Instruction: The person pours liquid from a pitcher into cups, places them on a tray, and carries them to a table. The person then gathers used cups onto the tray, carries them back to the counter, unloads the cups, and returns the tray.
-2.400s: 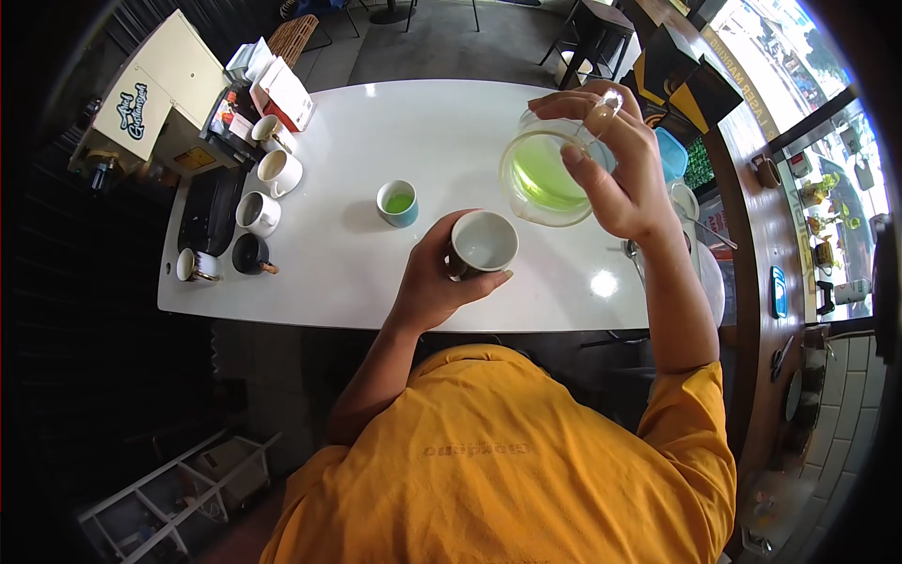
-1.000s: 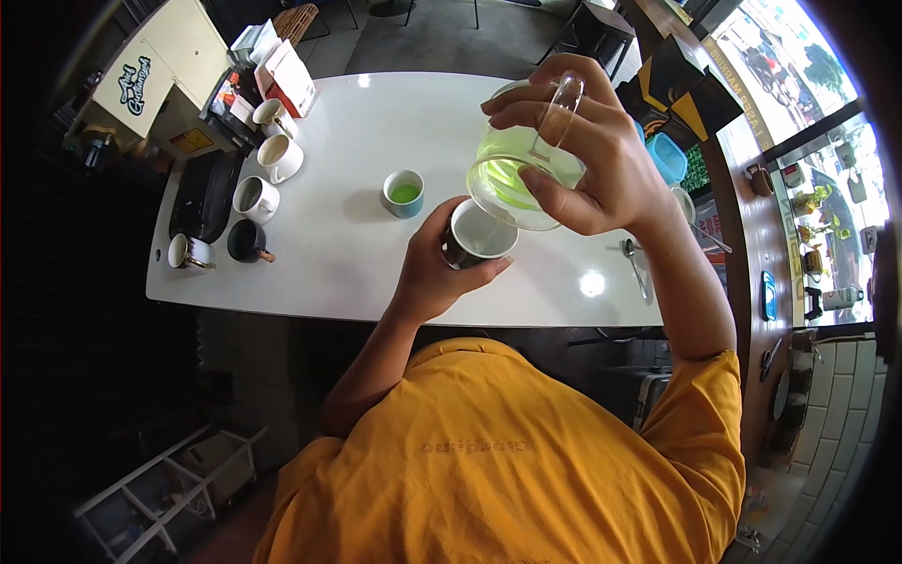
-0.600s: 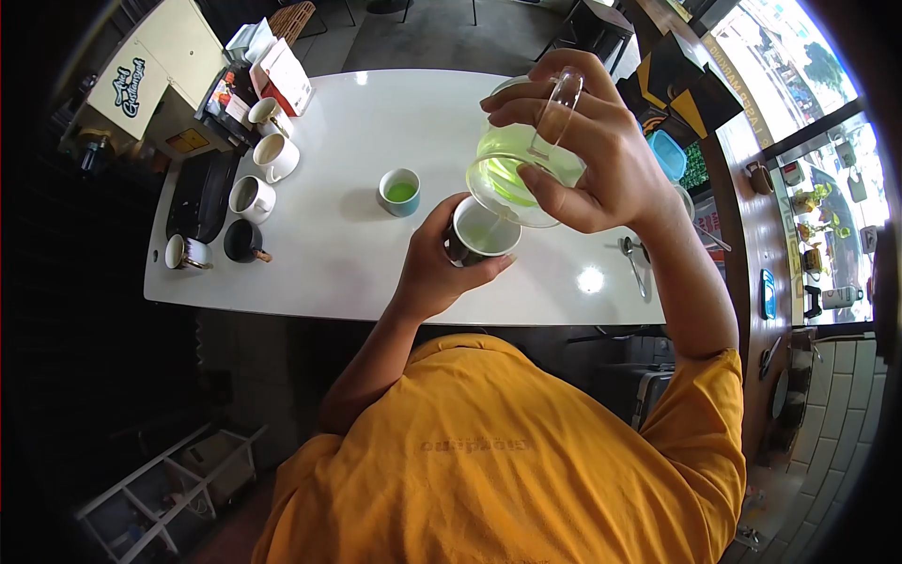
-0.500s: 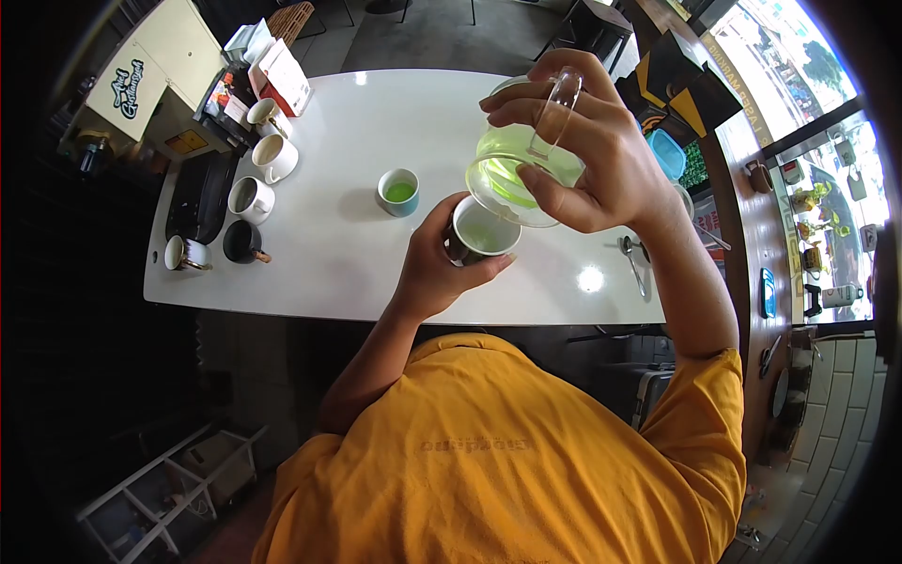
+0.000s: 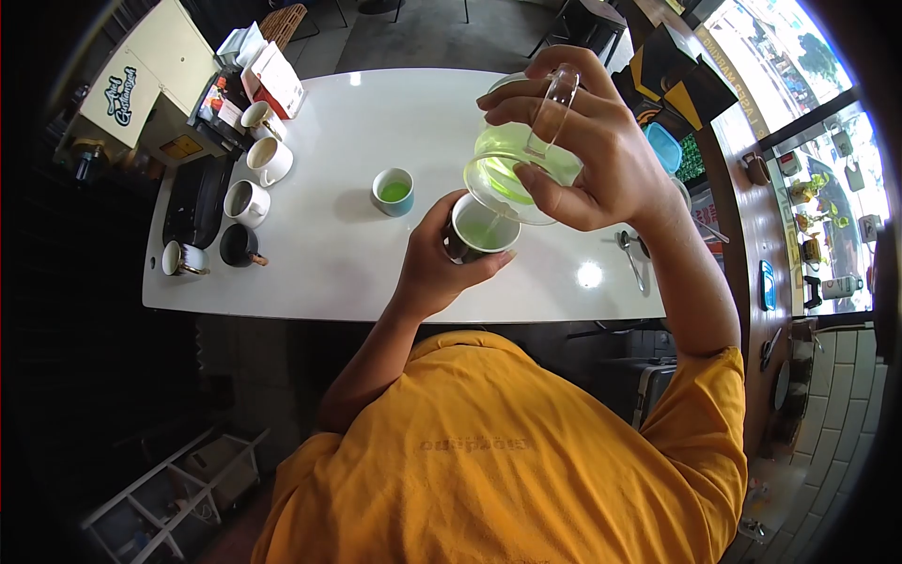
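My left hand [image 5: 443, 252] is wrapped around a cup [image 5: 486, 228] with a white inside and a dark outside; pale green liquid sits in it. Above it, my right hand [image 5: 592, 141] grips a clear glass pitcher [image 5: 507, 179] by its handle. The pitcher is tilted, its rim over the cup, and bright green liquid lies along its lower side. A thin stream seems to run from the rim into the cup. Left of my hands, a small light-blue cup [image 5: 393, 193] holding green liquid stands upright on the white table [image 5: 329, 254].
Several mugs, among them a white mug [image 5: 271, 162] and a black mug [image 5: 241, 244], line the table's left side by a machine [image 5: 141, 85]. Spoons [image 5: 631, 260] lie to the right of my hands. Black boxes [image 5: 676, 80] and a blue container [image 5: 663, 148] are at the far right.
The liquid in the held cup looks slightly greener, and a thin stream now shows below the pitcher rim. Both hands keep nearly the same pose.
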Motion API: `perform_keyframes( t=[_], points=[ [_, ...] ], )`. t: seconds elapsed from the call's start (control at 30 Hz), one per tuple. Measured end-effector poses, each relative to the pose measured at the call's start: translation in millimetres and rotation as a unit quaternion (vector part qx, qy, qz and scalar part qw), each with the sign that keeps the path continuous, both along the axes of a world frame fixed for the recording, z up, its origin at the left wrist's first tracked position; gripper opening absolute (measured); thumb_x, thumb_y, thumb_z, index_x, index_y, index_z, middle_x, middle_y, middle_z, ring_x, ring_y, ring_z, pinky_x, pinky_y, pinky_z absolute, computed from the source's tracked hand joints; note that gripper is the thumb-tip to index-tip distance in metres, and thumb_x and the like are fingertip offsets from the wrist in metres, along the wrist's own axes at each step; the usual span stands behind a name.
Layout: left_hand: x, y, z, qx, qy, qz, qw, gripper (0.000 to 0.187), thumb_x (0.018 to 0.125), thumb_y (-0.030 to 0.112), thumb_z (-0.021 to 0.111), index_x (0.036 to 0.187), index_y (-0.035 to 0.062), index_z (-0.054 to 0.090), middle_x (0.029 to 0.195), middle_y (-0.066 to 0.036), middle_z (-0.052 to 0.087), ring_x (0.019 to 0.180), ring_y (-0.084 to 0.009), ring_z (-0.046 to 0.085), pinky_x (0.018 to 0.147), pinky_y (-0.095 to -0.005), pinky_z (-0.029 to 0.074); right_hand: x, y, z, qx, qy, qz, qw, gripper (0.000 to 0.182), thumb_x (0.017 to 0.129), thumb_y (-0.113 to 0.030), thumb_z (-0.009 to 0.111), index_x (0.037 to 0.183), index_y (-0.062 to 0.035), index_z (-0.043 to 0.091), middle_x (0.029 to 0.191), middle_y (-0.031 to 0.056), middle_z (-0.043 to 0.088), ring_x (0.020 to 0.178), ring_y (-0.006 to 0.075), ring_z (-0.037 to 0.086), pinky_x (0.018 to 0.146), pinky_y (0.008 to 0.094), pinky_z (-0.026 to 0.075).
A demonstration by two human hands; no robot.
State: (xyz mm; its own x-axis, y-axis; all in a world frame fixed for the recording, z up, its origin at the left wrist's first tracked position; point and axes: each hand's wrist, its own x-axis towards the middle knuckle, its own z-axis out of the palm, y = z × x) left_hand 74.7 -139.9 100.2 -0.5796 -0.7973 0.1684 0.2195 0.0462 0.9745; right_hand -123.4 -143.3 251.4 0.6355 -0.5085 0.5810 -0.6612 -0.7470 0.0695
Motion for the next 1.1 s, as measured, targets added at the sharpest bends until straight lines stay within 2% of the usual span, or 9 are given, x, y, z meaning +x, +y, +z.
perform_keyframes(
  t=[0.03, 0.1, 0.4, 0.6, 0.83, 1.1],
  points=[
    [0, -1, -2, 0.000, 0.000, -0.001, 1.000, 0.055, 0.076, 0.004, 0.078, 0.124, 0.0022, 0.051, 0.110, -0.003, 0.059, 0.101, -0.0103, 0.058, 0.087, -0.0276, 0.048, 0, 0, 0, 0.000, 0.000, -0.001, 1.000, 0.033, 0.077, -0.022, 0.059, 0.098, 0.0000, 0.071, 0.100, 0.0153, 0.073, 0.095, 0.0289, 0.067, 0.104, 0.0468, 0.039],
    [-1, -2, -7, 0.004, 0.014, -0.001, 1.000, 0.066, 0.073, 0.014, 0.084, 0.128, -0.0001, 0.051, 0.111, -0.008, 0.064, 0.102, -0.0136, 0.062, 0.088, -0.0283, 0.052, -1, 1, 0, 0.006, 0.012, -0.006, 1.000, 0.033, 0.076, -0.023, 0.060, 0.098, 0.0000, 0.071, 0.101, 0.0153, 0.073, 0.095, 0.0289, 0.067, 0.103, 0.0469, 0.040],
    [1, 0, 3, -0.048, -0.048, 0.005, 0.998, 0.067, 0.073, 0.014, 0.084, 0.129, -0.0002, 0.050, 0.111, -0.007, 0.064, 0.101, -0.0129, 0.063, 0.085, -0.0272, 0.052, 6, 4, 11, -0.010, 0.022, 0.004, 1.000, 0.034, 0.076, -0.022, 0.061, 0.100, -0.0006, 0.070, 0.101, 0.0151, 0.073, 0.094, 0.0296, 0.067, 0.103, 0.0466, 0.040],
    [-2, 1, -8, -0.029, -0.008, -0.004, 1.000, 0.070, 0.072, 0.016, 0.085, 0.130, -0.0002, 0.050, 0.110, -0.007, 0.064, 0.099, -0.0121, 0.063, 0.083, -0.0261, 0.052, 6, 7, 12, 0.001, 0.024, -0.003, 1.000, 0.035, 0.075, -0.022, 0.061, 0.102, -0.0008, 0.070, 0.102, 0.0155, 0.072, 0.096, 0.0298, 0.067, 0.103, 0.0465, 0.040],
    [-2, 1, -5, -0.039, -0.035, -0.004, 0.999, 0.071, 0.072, 0.016, 0.086, 0.131, -0.0001, 0.050, 0.110, -0.007, 0.064, 0.099, -0.0119, 0.063, 0.083, -0.0263, 0.052, 4, 8, 12, 0.002, 0.029, 0.006, 1.000, 0.035, 0.075, -0.022, 0.060, 0.101, -0.0003, 0.070, 0.101, 0.0157, 0.073, 0.095, 0.0290, 0.068, 0.103, 0.0463, 0.040],
    [-5, 2, -8, -0.028, -0.005, -0.006, 1.000, 0.067, 0.072, 0.014, 0.085, 0.128, 0.0002, 0.051, 0.110, -0.007, 0.064, 0.100, -0.0120, 0.063, 0.084, -0.0267, 0.052, 2, 8, 11, -0.014, 0.034, 0.005, 0.999, 0.036, 0.075, -0.023, 0.060, 0.100, 0.0003, 0.071, 0.100, 0.0165, 0.073, 0.093, 0.0280, 0.068, 0.105, 0.0460, 0.039]
  ],
)
